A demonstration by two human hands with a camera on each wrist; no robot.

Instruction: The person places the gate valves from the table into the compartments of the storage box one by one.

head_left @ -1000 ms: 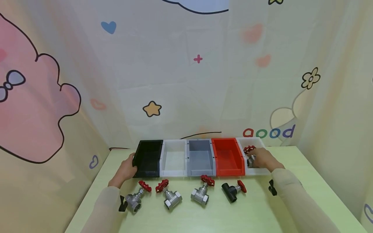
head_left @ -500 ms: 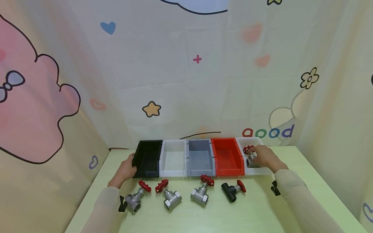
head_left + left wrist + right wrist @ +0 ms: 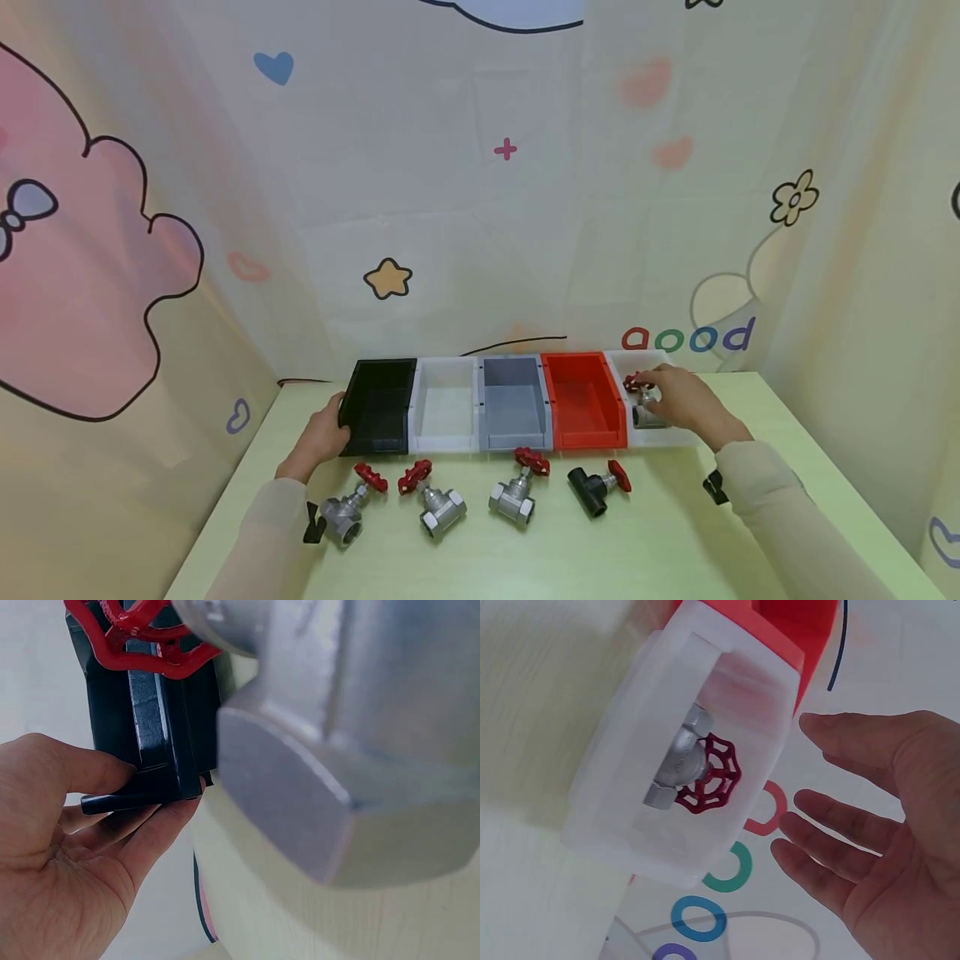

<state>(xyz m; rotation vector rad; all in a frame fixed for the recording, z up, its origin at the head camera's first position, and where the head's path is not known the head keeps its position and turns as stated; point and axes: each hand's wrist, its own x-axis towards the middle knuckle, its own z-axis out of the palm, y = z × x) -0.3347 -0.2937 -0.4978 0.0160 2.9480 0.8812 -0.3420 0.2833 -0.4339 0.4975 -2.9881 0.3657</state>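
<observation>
My left hand (image 3: pixel 317 437) grips the left wall of the black bin (image 3: pixel 377 417); in the left wrist view thumb and fingers pinch its edge. At the row's other end, my right hand (image 3: pixel 688 403) is over the right-hand white bin (image 3: pixel 678 440). A silver gate valve (image 3: pixel 649 415) with a red handwheel lies inside that bin. In the right wrist view the right hand (image 3: pixel 877 825) has loosely bent fingers apart from the valve, holding nothing. A silver angled valve (image 3: pixel 343 518) stands on the table near my left wrist, looming large in the left wrist view.
Between the end bins sit another white bin (image 3: pixel 446 408), a grey bin (image 3: pixel 514 408) and a red bin (image 3: pixel 585 408). In front lie two silver valves, a left one (image 3: pixel 442 510) and a middle one (image 3: pixel 514 500), plus a black tee valve (image 3: pixel 589 492). A curtain (image 3: pixel 450 208) hangs behind.
My right hand has let go of the valve in the right-hand white bin and drawn up and to the right. The left hand keeps its grip on the black bin.
</observation>
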